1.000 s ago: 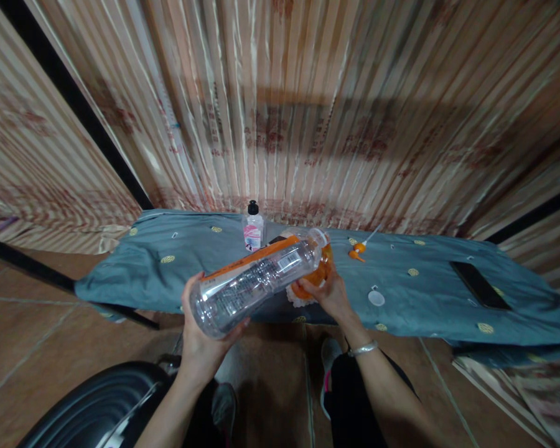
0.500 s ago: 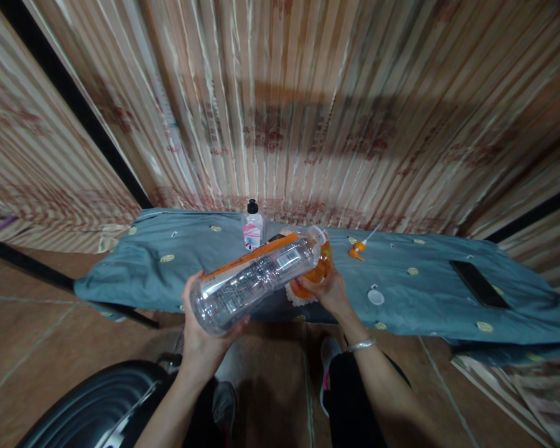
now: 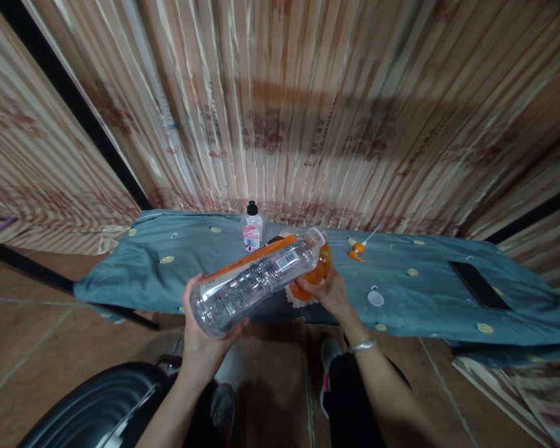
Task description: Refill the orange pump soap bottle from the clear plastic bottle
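A large clear plastic bottle [image 3: 254, 280] with an orange label strip lies tipped almost on its side in the air, base towards the camera and open neck angled down over a smaller orange bottle [image 3: 318, 271] at the front edge of the table. It looks held this way so that the neck sits right at the mouth of the orange bottle; whether the two touch cannot be told. The left hand [image 3: 204, 336] is wrapped round the base of the clear bottle from below, fingers curled up its side. The right hand [image 3: 330, 294], with a silver bracelet [image 3: 361, 346] at the wrist, is closed loosely round the orange bottle, steadying it upright on what seems a pale frilled mat [image 3: 297, 298]. The table carries a blue-grey cloth [image 3: 177, 274] with small yellow motifs. Behind the hands stands a little clear bottle with a black cap [image 3: 252, 228]; to the right lie an orange pump nozzle [image 3: 358, 249], a small white cap [image 3: 376, 298] and, well apart, a dark phone [image 3: 480, 284]. A striped curtain [image 3: 308, 106] hangs behind, and a black suitcase [image 3: 98, 410] sits on the floor at lower left.
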Demonstrator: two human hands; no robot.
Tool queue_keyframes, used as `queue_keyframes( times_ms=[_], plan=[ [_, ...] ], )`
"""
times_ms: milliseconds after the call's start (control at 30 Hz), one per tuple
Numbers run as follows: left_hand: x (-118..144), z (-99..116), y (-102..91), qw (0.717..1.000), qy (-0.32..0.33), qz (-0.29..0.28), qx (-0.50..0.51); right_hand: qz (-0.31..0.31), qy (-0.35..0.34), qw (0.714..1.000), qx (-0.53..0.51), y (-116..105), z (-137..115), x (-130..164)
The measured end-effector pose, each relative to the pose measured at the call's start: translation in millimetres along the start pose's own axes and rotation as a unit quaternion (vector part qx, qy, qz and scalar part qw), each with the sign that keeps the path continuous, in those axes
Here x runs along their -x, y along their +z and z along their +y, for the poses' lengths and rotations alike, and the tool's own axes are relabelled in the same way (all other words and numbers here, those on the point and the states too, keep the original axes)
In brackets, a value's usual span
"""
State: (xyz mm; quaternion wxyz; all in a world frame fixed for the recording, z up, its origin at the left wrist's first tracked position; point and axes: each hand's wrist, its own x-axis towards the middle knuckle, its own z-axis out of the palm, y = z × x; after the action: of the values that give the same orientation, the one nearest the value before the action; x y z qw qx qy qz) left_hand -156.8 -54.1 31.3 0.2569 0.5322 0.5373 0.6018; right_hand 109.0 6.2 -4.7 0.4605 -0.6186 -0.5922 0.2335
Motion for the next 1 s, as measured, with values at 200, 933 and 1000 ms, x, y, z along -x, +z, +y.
queue_keyframes(
  times_ms=[200, 933, 1000],
  plan=[
    [0.6, -1.1, -2.3, 1.000, -0.017, -0.009, 0.012, -0.011, 0.023, 0.999, -0.026, -0.9, -4.0, 0.7],
    [1.4, -7.8, -8.1, 1.000, 0.004, -0.021, -0.014, 0.006, 0.022, 1.000, -0.021, 1.8, 1.3, 1.1],
    [1.8, -5.4, -7.2, 1.000, 0.007, -0.022, -0.001, 0.007, 0.016, 1.000, -0.020, 1.6, 1.4, 1.4]
  ],
)
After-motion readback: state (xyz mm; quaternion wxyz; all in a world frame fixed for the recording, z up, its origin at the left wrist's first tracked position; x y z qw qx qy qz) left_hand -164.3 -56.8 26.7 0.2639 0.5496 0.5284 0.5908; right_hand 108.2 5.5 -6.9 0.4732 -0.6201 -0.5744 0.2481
